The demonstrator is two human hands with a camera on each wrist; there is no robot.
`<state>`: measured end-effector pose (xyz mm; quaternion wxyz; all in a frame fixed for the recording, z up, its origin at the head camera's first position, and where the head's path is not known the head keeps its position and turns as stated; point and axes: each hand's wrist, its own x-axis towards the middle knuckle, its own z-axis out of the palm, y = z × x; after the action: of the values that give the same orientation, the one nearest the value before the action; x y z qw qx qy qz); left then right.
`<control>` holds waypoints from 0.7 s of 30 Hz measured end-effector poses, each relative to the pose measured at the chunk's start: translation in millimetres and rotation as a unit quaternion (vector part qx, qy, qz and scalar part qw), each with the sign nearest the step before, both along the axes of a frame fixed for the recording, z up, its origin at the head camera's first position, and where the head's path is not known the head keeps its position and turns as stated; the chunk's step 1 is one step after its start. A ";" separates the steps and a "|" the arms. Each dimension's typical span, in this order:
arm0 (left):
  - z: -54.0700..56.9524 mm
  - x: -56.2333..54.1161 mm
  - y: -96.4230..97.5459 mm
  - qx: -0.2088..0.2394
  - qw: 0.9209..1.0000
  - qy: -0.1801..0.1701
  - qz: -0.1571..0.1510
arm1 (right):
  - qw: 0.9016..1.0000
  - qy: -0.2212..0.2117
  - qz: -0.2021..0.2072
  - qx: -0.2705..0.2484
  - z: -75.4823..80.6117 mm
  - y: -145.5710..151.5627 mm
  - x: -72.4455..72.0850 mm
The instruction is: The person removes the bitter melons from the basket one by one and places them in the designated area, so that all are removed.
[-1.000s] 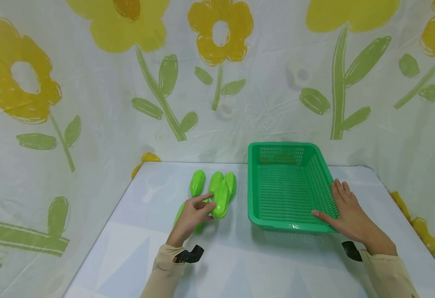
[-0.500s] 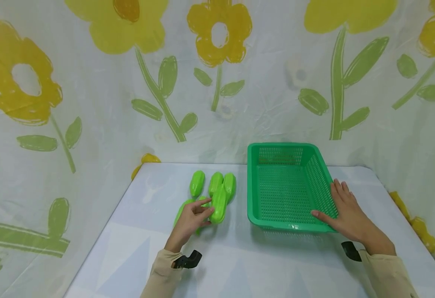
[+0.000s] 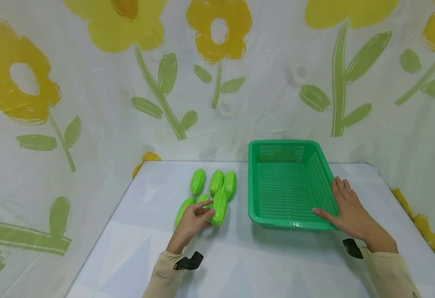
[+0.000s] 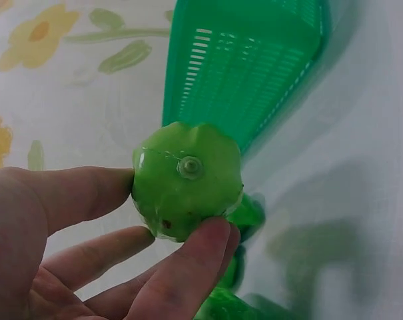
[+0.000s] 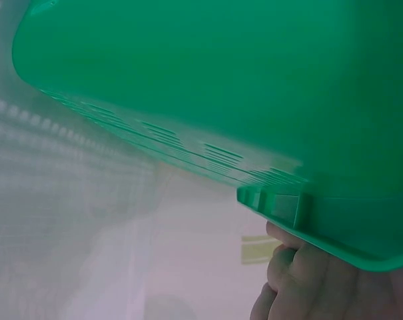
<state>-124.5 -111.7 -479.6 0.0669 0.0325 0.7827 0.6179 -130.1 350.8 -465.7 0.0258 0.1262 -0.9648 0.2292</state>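
Observation:
My left hand (image 3: 190,225) pinches a light green ribbed gourd (image 3: 219,207) between thumb and fingertips. In the left wrist view the gourd (image 4: 188,177) faces the camera with its round stem end, the thumb on one side and fingers on the other. Other gourds of the same kind lie just beyond and left of the hand, one of them (image 3: 198,182) apart at the back. On the right, my right hand (image 3: 355,215) holds the right side of a green plastic basket (image 3: 252,186), its thumb over the rim and its fingers along the outside.
The basket has perforated walls and a mesh floor and stands right of the gourds. A white table (image 3: 240,265) with pale blue shapes lies below. A flower-printed curtain (image 3: 269,91) hangs along the back and sides, close to the table's far edge.
My left hand has drawn its gourd slightly toward me, away from the two gourds behind it. The right hand and basket have stayed in place.

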 end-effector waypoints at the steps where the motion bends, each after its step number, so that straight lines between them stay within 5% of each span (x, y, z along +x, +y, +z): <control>1: 0.5 0.5 0.4 -0.001 1.000 0.003 -0.001 | 1.000 0.001 -0.001 0.001 0.3 0.3 -0.4; 21: -1.5 6.1 3.3 -0.069 0.997 0.030 0.000 | 1.000 -0.008 -0.003 0.000 0.9 0.2 -0.4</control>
<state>-118.4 -108.4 -481.1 0.0460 0.0465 0.8252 0.5611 -130.5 351.0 -464.9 0.0192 0.1212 -0.9654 0.2300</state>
